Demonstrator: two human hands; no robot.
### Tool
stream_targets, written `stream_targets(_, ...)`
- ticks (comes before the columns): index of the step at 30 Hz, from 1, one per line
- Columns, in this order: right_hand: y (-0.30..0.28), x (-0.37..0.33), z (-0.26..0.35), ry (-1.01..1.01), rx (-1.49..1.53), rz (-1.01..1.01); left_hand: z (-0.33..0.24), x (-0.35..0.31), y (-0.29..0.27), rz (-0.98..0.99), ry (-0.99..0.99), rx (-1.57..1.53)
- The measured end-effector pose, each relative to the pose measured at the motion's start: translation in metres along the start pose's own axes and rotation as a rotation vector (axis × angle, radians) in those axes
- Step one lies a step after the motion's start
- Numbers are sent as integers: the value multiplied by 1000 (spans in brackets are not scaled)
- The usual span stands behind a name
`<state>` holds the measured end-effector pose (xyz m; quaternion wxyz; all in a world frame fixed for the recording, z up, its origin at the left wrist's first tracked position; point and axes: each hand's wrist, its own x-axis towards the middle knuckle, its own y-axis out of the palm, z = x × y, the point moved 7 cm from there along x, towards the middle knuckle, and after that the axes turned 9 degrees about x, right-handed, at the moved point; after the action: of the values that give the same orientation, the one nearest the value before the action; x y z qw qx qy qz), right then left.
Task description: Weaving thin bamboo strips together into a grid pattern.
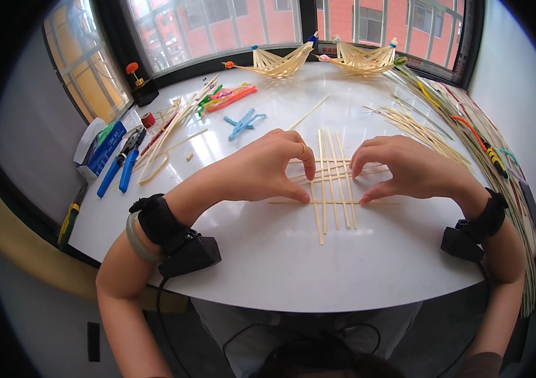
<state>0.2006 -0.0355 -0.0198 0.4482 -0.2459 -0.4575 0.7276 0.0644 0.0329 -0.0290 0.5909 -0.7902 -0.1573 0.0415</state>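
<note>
A loose lattice of thin pale bamboo strips (323, 217) lies flat on the white table, several lengthwise strips crossed by several crosswise ones. My left hand (274, 165) arches over the left side of the lattice, thumb and index finger apart in a C shape. Its thumb tip is at the nearest crosswise strip (335, 202), and its index finger is by the farther ones. On the right side, my right hand (406, 167) mirrors this shape, thumb at the same near strip and fingertips by the farther strips. Neither hand visibly grips a strip.
Two woven boat-shaped pieces (279, 63) stand by the window. Blue-handled pliers (120, 162), a blue box (103, 150) and loose strips (176, 126) lie left. Blue fuzzy stems (243, 123) lie beyond my left hand. More strips (416, 129) and long reeds (501, 183) lie right.
</note>
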Motion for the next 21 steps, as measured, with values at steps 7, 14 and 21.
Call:
stream_targets(7, 0, 2, -4, -12, 17, -55, 2, 2, 2, 77, -48, -69)
stream_targets(14, 1, 5, -7, 17, 5, -92, 3, 1, 0, 72, -49, -11)
stream_targets(21, 1, 6, -8, 18, 21, -127, 1, 0, 0, 67, -49, -6)
